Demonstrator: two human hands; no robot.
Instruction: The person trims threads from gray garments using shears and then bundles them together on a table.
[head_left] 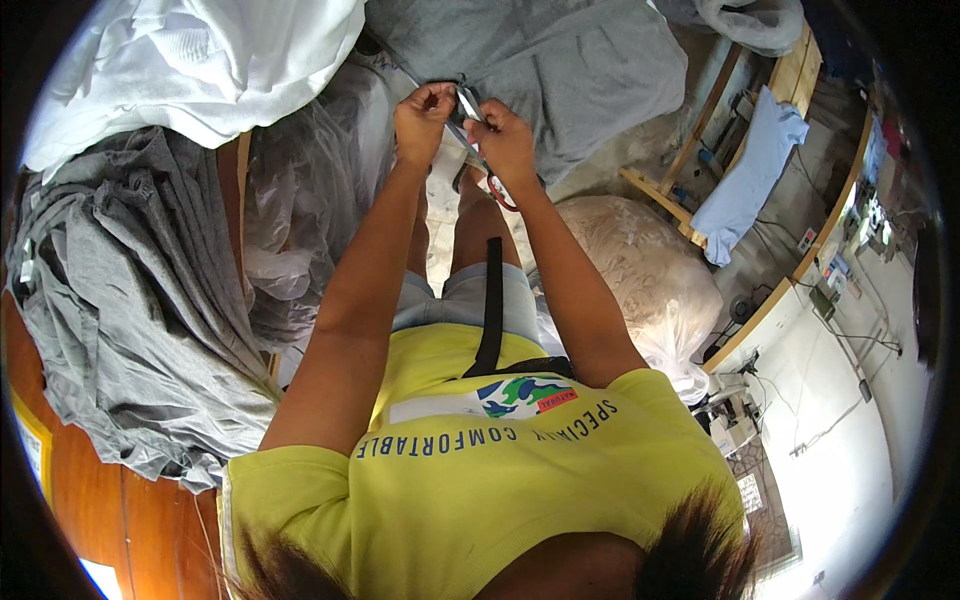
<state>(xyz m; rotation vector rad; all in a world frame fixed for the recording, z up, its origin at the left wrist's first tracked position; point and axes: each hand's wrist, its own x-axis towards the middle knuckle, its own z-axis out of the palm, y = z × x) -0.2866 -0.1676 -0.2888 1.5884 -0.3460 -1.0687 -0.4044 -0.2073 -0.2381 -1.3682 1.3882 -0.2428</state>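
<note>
In front of me my right hand [503, 143] is closed around the middle of a pair of scissors [469, 104]. Their silver blades point away from me, and a red handle loop hangs below the hand. Close to the blade tips, my left hand [423, 122] is closed in a pinch; what it grips is too small to make out. Just beyond both hands lies a grey garment [570, 75], its near edge reaching to the fingers.
White cloth [215, 70] is heaped at far left, above a pile of grey garments [130, 310]. Clear plastic [300, 210] lies beside them. To the right sit a plastic bag of beige cloth [635, 260], a wooden frame [655, 195] and a light blue cloth [750, 180].
</note>
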